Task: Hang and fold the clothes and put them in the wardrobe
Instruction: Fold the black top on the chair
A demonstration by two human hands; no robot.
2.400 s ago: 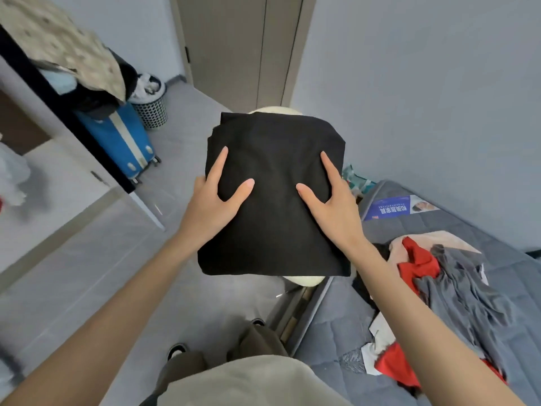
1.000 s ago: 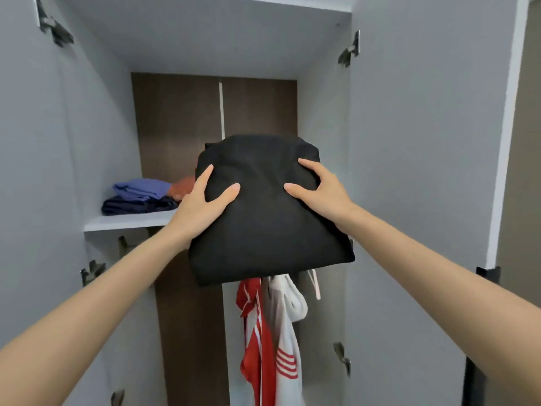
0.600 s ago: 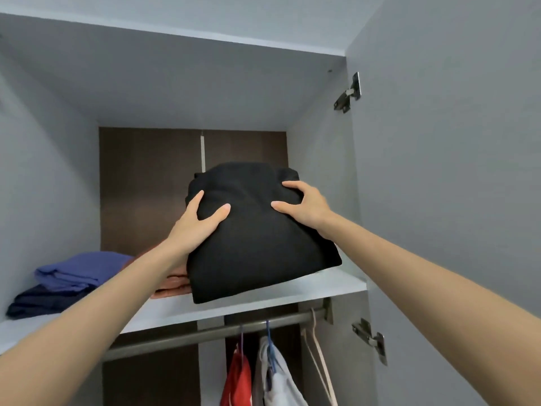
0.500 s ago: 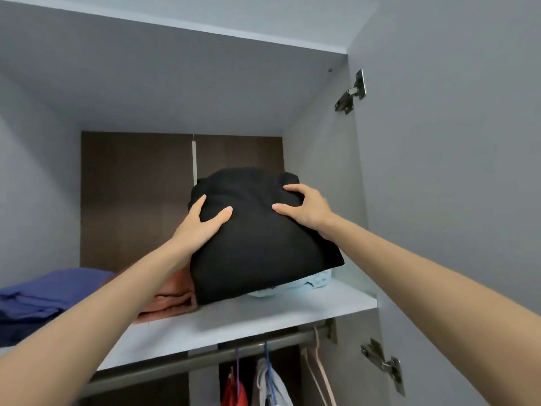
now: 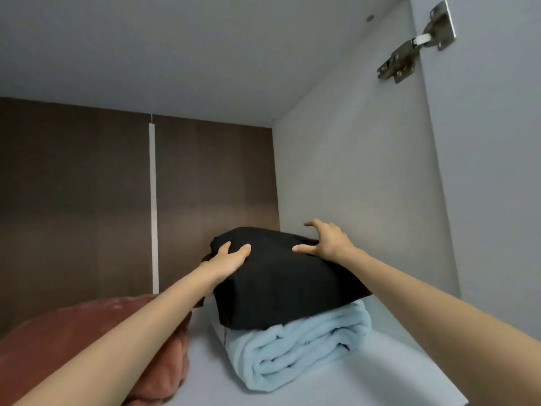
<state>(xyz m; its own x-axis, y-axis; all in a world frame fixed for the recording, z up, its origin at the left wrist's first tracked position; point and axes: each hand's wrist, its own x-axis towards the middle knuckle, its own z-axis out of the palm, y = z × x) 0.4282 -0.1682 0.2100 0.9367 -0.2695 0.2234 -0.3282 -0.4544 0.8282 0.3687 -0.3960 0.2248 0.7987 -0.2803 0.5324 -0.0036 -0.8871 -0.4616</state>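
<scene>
The left hand (image 5: pixel 231 259) lies flat on the far left top of the black fold (image 5: pixel 281 288), fingers straight and close together, thumb out to the side, pressing down rather than pinching. The right hand (image 5: pixel 328 240) is spread and arched over the fold's far right corner. Its thumb touches the cloth, while the fingers look lifted just clear of it, though I cannot tell for certain.

The black fold sits on top of a pale blue roll (image 5: pixel 298 350), at the right end of the wardrobe shelf (image 5: pixel 380 373) and close to the right wall. It overhangs the roll on the near and right sides, and its near edge sags.

Risks, as I judge them: the roll is rounded and soft, so the fold could slide toward the near edge once the hands let go, or open out where it overhangs. Pulling the hands away with cloth dragging on the palms could tug the top layer loose. Pushing it further in could shift the roll underneath.

The shelf also holds a rust-red bundle (image 5: pixel 87 347) on the near left, just beside the roll with a narrow gap between them. A door hinge (image 5: pixel 415 45) sits high on the right.
</scene>
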